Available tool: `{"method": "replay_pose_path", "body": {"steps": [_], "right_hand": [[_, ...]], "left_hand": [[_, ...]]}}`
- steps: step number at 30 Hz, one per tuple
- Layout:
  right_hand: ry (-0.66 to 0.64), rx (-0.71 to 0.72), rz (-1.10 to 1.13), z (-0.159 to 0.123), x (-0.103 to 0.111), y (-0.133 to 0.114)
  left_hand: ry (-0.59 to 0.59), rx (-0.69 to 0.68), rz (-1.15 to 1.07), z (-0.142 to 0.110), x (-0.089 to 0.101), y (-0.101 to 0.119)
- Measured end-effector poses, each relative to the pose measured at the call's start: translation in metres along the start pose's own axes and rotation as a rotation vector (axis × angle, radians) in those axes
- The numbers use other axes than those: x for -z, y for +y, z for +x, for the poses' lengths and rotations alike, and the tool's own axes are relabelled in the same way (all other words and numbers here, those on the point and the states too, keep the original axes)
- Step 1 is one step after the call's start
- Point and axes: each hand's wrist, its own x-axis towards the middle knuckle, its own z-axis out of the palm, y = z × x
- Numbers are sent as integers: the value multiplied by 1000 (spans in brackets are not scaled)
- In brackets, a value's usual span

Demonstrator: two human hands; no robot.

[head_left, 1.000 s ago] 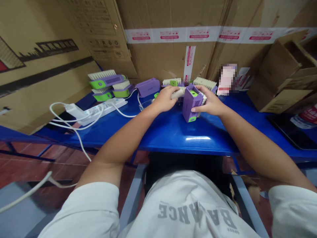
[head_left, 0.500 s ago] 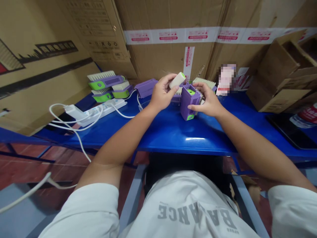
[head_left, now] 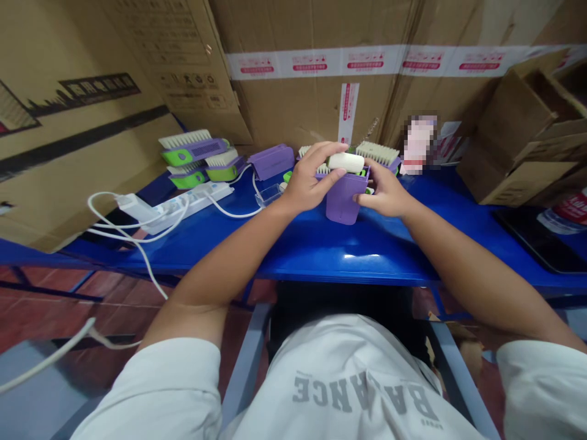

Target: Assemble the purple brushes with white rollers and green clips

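Far L: big printed carton (head_left: pixel 92 174). Next, white cables (head_left: pixel 149 269) looping by a white pwr strip (head_left: pixel 183 211) on the blue bench (head_left: pixel 302 256), adapter (head_left: pixel 137 208) plugged in at its L end. Just behind strip: green/purple brushes (head_left: pixel 202 149), 2 stacked, bristles up, 1 more beside. Then a purple cover (head_left: pixel 273 162), w/ small clear pc (head_left: pixel 269 194) nr it, on the L hand's side.

Mid: L hand (head_left: pixel 312 177) closed on white cylinder (head_left: pixel 348 162), thumb near side, fingers far side; cyl. abt level, at top edge of purple block (head_left: pixel 343 201), can't tell if touching. R hand (head_left: pixel 389 190) clamped on block's R side; block upright, can't tell if base rests on bench. Hands nr each other, block btwn. More brushes behind, incl. a bristles-up one (head_left: pixel 378 151).

R: pixelated pink-white item (head_left: pixel 418 145), then cardbd boxes (head_left: pixel 509 143). Far R: flat black slab (head_left: pixel 527 238) & red-labelled bottle (head_left: pixel 566 214), partly cut off.
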Motion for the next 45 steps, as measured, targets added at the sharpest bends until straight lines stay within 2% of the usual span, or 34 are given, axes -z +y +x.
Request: {"method": "replay_pose_path", "body": {"steps": [6, 13, 22, 25, 28, 31, 34, 39, 45], "right_hand": [[-28, 0, 25, 0, -2, -5], [-85, 24, 55, 0, -1, -6], [-127, 40, 30, 0, 2, -8], [-130, 51, 30, 0, 3, -4], [-126, 81, 29, 0, 3, 2], [-99, 139, 33, 0, 1, 5], [-12, 185, 49, 0, -2, 1], [113, 268, 10, -1, -2, -14], [156, 326, -46, -1, -2, -21]], "left_hand": [[-14, 39, 14, 0, -5, -1], [30, 78, -12, -2, -7, 1], [-33, 67, -30, -2, -5, 11], [-32, 32, -39, -1, -3, 9], [-2, -67, -89, 1, -4, -3], [60, -266, -220, 6, -7, -17], [101, -360, -269, 9, -8, -24], [112, -386, -258, 10, -7, -19], [102, -326, -302, 7, -10, -17]]}}
